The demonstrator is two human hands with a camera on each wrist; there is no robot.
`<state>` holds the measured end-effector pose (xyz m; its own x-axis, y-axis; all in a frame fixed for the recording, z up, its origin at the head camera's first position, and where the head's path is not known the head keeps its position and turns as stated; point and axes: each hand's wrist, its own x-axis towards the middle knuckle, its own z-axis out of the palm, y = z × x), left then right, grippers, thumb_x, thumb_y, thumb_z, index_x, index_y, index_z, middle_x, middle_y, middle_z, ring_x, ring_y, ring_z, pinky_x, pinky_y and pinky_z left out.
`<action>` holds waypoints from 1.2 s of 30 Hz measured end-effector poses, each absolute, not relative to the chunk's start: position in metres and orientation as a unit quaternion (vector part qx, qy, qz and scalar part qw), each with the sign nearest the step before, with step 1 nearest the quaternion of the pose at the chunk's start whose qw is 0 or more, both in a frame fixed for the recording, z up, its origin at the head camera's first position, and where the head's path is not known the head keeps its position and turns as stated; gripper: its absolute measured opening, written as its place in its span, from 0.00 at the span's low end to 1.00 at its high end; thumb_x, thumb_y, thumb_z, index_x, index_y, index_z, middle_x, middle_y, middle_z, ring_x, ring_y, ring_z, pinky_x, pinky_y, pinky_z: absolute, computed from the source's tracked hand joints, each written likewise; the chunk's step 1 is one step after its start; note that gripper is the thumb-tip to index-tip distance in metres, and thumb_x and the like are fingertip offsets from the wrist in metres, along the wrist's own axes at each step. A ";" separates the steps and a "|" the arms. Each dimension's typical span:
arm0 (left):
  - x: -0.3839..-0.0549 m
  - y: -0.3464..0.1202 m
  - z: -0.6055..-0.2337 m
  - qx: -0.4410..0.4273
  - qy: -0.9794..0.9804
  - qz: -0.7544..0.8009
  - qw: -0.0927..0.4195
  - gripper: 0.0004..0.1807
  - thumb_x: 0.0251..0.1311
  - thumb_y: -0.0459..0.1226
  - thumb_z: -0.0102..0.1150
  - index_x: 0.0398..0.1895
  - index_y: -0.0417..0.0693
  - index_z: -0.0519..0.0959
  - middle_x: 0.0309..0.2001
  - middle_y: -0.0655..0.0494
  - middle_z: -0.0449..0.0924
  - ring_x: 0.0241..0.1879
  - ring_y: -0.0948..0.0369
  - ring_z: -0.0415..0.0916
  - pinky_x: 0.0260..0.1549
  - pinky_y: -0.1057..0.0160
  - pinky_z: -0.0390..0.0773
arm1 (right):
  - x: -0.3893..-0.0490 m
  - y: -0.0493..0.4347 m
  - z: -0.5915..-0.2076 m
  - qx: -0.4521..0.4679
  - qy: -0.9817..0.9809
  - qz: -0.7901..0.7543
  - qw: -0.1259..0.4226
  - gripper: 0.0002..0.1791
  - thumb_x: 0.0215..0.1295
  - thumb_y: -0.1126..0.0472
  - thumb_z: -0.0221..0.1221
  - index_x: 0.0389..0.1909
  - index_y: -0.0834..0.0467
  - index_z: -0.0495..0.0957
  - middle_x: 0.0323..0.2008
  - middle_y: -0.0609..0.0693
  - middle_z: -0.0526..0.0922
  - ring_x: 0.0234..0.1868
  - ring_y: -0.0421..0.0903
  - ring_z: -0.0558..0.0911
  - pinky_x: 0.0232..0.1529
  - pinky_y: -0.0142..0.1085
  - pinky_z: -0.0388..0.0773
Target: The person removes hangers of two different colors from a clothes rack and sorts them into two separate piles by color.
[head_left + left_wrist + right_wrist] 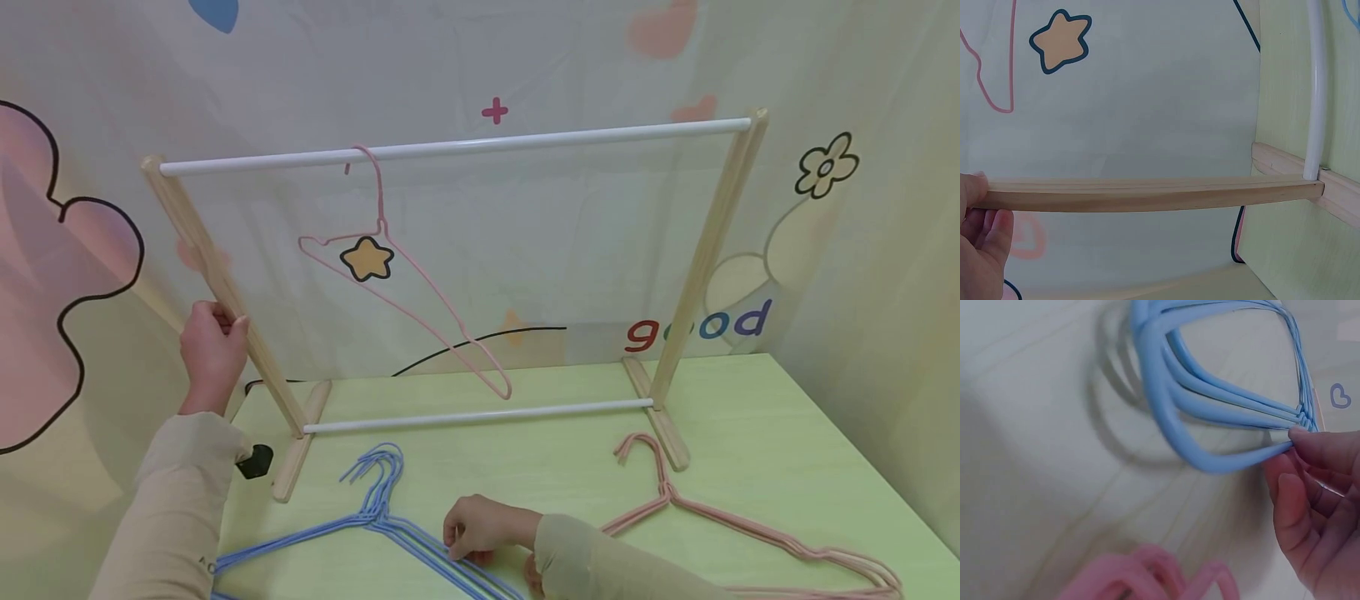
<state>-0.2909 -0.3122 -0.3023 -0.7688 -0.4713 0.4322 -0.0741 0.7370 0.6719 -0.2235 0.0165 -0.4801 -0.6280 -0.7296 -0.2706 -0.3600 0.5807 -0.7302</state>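
My left hand (213,346) grips the left wooden upright (262,354) of a clothes rack, thumb on one side and fingers on the other. In the left wrist view that upright (1147,197) runs across to a white lower bar (1316,94). Down on the table, my right hand (483,529) pinches one arm of a blue clothes hanger, part of a stack of several blue hangers (375,518). In the right wrist view, thumb and fingers hold the outermost blue hanger (1216,464). A single pink hanger (381,198) hangs from the rack's white top rod (562,139).
A stack of pink hangers (750,527) lies on the light green table (810,433), right of the blue ones. The rack's wooden feet (660,417) stand on the table. Behind hangs a printed curtain (570,242). A small black object (255,461) sits by the left sleeve.
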 end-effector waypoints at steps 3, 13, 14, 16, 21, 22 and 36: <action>-0.291 -0.312 -0.303 0.153 -0.882 -0.328 0.303 0.17 0.60 0.37 0.46 0.46 0.33 0.64 0.40 0.39 0.70 0.39 0.49 0.68 0.36 0.58 0.66 | -0.224 0.018 -0.477 -0.342 0.849 -0.294 0.275 0.06 0.51 0.66 0.60 0.20 0.57 0.74 0.10 0.42 0.71 0.07 0.33 0.67 0.12 0.23 0.67; -0.291 -0.313 -0.303 0.155 -0.882 -0.333 0.295 0.17 0.60 0.38 0.46 0.46 0.32 0.64 0.41 0.39 0.70 0.40 0.49 0.68 0.35 0.58 0.69 | -0.238 0.035 -0.460 -0.333 0.823 -0.358 0.288 0.04 0.53 0.63 0.60 0.29 0.59 0.79 0.15 0.48 0.76 0.11 0.39 0.71 0.13 0.31 0.71; -0.291 -0.313 -0.303 0.155 -0.882 -0.334 0.293 0.17 0.60 0.38 0.46 0.46 0.32 0.64 0.41 0.39 0.70 0.40 0.49 0.68 0.34 0.58 0.69 | -0.240 0.039 -0.456 -0.331 0.822 -0.364 0.288 0.05 0.54 0.63 0.59 0.30 0.60 0.79 0.16 0.49 0.77 0.12 0.40 0.72 0.14 0.33 0.72; -0.290 -0.313 -0.303 0.155 -0.883 -0.336 0.290 0.17 0.60 0.38 0.46 0.47 0.32 0.63 0.41 0.39 0.70 0.40 0.49 0.68 0.34 0.58 0.69 | -0.243 0.046 -0.444 -0.330 0.822 -0.367 0.286 0.06 0.55 0.63 0.58 0.32 0.61 0.79 0.20 0.52 0.79 0.14 0.43 0.74 0.16 0.36 0.73; -0.291 -0.314 -0.302 0.152 -0.884 -0.332 0.293 0.17 0.60 0.38 0.46 0.46 0.32 0.64 0.40 0.39 0.70 0.39 0.49 0.68 0.34 0.58 0.68 | -0.252 0.066 -0.412 -0.331 0.825 -0.374 0.263 0.06 0.58 0.64 0.55 0.34 0.58 0.79 0.20 0.52 0.77 0.21 0.51 0.77 0.20 0.36 0.74; -0.291 -0.314 -0.302 0.152 -0.884 -0.331 0.293 0.17 0.60 0.38 0.46 0.46 0.33 0.64 0.40 0.39 0.70 0.39 0.49 0.68 0.35 0.58 0.67 | -0.254 0.071 -0.405 -0.331 0.826 -0.377 0.256 0.06 0.58 0.64 0.55 0.34 0.58 0.79 0.20 0.50 0.76 0.22 0.52 0.77 0.20 0.35 0.74; -0.291 -0.314 -0.303 0.148 -0.886 -0.335 0.284 0.18 0.61 0.38 0.46 0.47 0.32 0.63 0.40 0.38 0.69 0.39 0.48 0.68 0.34 0.56 0.69 | -0.274 0.106 -0.345 -0.307 0.845 -0.382 0.215 0.06 0.60 0.63 0.54 0.35 0.59 0.77 0.26 0.47 0.76 0.25 0.45 0.75 0.25 0.34 0.74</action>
